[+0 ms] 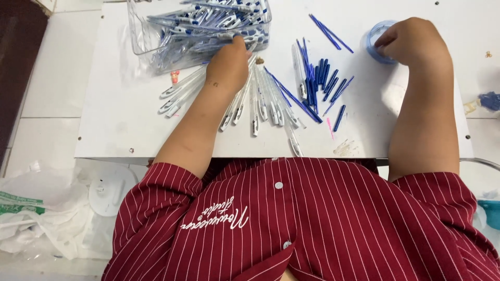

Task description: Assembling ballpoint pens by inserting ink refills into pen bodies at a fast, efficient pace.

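Nearest, white pen barrels (260, 106) fan out across the white desk (120, 119), with loose blue pen refills (315, 83) just beside them. The left hand (229, 65) rests curled on the barrels, fingers pinching one at the clear plastic bin (140, 36). Farther right, the right hand (411, 41) grips a small blue round container (372, 41).

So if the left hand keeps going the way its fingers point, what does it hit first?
Probably the clear plastic bin of pens just ahead; the left hand already seems to reach its near edge, though depth is unclear.
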